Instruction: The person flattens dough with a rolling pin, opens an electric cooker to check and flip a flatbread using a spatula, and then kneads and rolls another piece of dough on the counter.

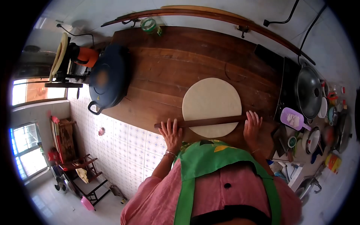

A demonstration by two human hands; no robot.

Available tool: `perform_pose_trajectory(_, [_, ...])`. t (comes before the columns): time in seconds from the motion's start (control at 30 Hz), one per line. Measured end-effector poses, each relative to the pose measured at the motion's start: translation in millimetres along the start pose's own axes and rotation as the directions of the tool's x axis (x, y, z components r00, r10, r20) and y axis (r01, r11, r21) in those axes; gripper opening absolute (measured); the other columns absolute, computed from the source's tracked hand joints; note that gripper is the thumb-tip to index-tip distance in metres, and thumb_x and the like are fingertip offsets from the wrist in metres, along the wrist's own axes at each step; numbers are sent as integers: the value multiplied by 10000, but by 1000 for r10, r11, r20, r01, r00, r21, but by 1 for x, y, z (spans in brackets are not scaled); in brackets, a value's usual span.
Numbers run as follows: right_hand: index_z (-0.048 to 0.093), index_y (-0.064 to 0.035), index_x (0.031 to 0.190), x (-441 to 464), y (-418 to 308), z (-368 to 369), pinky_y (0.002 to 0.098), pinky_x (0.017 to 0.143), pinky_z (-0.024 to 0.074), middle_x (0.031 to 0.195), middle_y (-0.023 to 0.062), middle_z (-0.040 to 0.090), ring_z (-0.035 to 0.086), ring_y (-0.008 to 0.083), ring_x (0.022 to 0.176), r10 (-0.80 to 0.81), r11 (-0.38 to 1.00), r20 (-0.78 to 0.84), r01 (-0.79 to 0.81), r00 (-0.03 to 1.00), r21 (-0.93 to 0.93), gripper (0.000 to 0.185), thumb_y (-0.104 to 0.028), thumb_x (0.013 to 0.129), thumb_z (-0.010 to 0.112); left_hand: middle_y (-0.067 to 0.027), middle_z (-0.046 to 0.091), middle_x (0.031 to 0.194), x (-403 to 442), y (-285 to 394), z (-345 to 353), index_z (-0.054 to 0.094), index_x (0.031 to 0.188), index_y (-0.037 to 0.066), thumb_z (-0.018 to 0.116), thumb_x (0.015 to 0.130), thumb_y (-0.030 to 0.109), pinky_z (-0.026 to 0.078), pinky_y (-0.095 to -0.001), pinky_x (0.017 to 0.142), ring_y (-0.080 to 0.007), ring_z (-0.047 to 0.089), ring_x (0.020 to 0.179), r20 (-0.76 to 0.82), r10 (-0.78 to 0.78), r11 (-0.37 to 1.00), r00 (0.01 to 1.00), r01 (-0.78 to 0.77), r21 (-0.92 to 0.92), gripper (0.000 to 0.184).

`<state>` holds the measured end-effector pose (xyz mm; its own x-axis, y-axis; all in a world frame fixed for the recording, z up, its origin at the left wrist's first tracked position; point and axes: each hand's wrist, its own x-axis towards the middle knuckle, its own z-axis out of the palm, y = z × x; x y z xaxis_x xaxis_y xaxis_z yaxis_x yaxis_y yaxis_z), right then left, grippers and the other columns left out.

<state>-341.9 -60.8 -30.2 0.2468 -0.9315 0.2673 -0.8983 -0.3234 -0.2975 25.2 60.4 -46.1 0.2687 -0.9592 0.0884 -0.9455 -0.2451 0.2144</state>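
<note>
A large round sheet of dough lies flat on the wooden worktop. Across its near part rests a long, dark rolling pin, reaching past the dough on both sides. My left hand lies over the pin's left end, fingers outstretched and spread. At the other end, my right hand rests on the pin with its fingers extended, and hides that tip. Neither hand is wrapped round the pin.
A dark blue lidded electric pan stands at the left. On the right are a wok and a purple scoop of white powder. A green-labelled glass jar sits at the back edge.
</note>
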Motion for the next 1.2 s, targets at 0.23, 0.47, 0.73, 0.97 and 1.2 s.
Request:
perform_pose_trajectory(0.23, [605,-56,1143,198,1,36,522,1029,359,1074,141,633,558,318,1092,-39,999,45,38,998,16,236,-135,981,452,-80,497,1360,189,7,-7,461,1373,145,506,956,319,207,-616,1093,-279,412,1311,-222,-44,998,974,36,-42,454])
perform_pose_trajectory(0.47, [600,-113,1188,93,-3,31,538,1105,252,1224,73,603,498,275,1223,-39,996,9,38,999,84,262,-189,973,469,-96,419,1435,93,-2,3,457,1409,187,554,890,307,148,-591,1130,-356,313,1370,5,100,993,995,-100,-57,542])
perform_pose_trajectory(0.73, [600,-93,1171,179,4,57,534,1058,326,1201,84,617,510,280,1198,-52,999,-25,52,998,-6,248,-181,957,513,-125,481,1384,184,8,4,506,1358,197,480,954,350,222,-579,1105,-345,372,1338,-71,-22,999,997,20,-31,433])
perform_pose_trajectory(0.97, [559,-88,1264,185,-9,44,535,1087,294,1312,99,561,479,289,1255,-54,996,82,59,995,-65,325,-216,972,494,-110,423,1451,184,7,-9,441,1424,209,445,975,362,192,-567,1121,-340,356,1358,-7,22,998,1000,-23,-57,475])
perform_pose_trajectory(1.2, [567,-109,1253,92,-5,37,528,1104,268,1276,63,577,475,263,1253,-12,996,16,13,1000,-86,315,-198,954,521,-86,366,1492,106,15,-8,430,1437,205,542,908,346,92,-606,1131,-372,254,1404,141,-27,1000,990,25,14,558])
